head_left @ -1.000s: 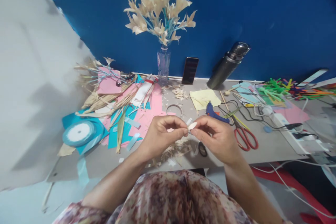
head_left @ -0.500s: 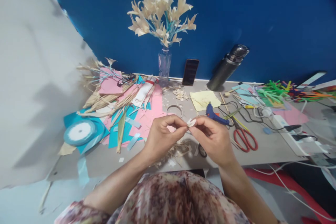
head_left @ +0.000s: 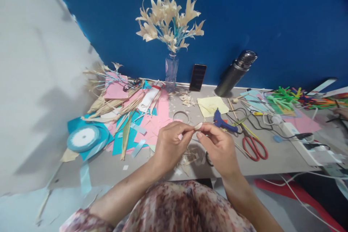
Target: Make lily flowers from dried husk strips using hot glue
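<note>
Over the middle of the table, a small cream petal-shaped piece (head_left: 198, 126) is pinched between my two hands. My left hand (head_left: 172, 143) grips its left end with thumb and fingertips. On the other side, the fingertips of my right hand (head_left: 220, 148) are on the piece, the thumb slightly below. Dry cream scraps (head_left: 190, 156) lie beneath my hands. A roll of tape (head_left: 181, 116) rests just beyond them. To the right are a blue glue gun (head_left: 223, 121) and red-handled scissors (head_left: 254, 146).
Cream flowers (head_left: 168, 18) stand in a clear bottle (head_left: 171, 72), near a phone (head_left: 197, 77) and leaning flask (head_left: 235, 74). Left lie a ribbon spool (head_left: 83, 137), dried husks (head_left: 98, 106) and coloured paper. Right are a power strip (head_left: 297, 143), cables and another person's hand (head_left: 342, 113).
My right thumb has dropped away from the petal-shaped piece, and the piece lies flatter between my fingertips. Another person's hand has appeared at the far right. The view has shifted slightly.
</note>
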The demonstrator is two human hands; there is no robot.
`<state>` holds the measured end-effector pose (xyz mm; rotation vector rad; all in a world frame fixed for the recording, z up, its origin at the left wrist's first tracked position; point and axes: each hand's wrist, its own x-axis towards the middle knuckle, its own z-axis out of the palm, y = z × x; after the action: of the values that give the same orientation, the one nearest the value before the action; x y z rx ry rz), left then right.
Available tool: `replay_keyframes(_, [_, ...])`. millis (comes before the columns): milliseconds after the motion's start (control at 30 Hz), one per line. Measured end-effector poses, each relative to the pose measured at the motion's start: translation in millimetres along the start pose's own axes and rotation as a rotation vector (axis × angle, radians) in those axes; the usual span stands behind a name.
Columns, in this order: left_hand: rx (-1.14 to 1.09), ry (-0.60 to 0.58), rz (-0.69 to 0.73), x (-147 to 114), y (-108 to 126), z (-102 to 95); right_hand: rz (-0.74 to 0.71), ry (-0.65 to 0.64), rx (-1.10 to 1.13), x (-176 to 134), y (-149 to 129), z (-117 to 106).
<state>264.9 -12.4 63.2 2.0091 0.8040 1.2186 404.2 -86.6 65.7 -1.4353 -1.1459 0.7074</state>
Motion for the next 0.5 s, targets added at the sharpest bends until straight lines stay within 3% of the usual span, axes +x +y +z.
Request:
replay_keyframes(133, [0.033,0.022,0.092,-1.6,-5.4,1.1,0.007,-0.006,0.002,-1.4,2.2,-0.4])
replay_keyframes(300, [-0.004,0.019,0.066,-1.3,-4.7,-0.7,0.020,-0.020,-0.012,-0.2,4.4,-0.9])
replay_keyframes(500, [0.133,0.028,0.153,-0.8,-5.7,0.1,-0.084,-0.005,-0.107,2.6,-0.3,-0.7])
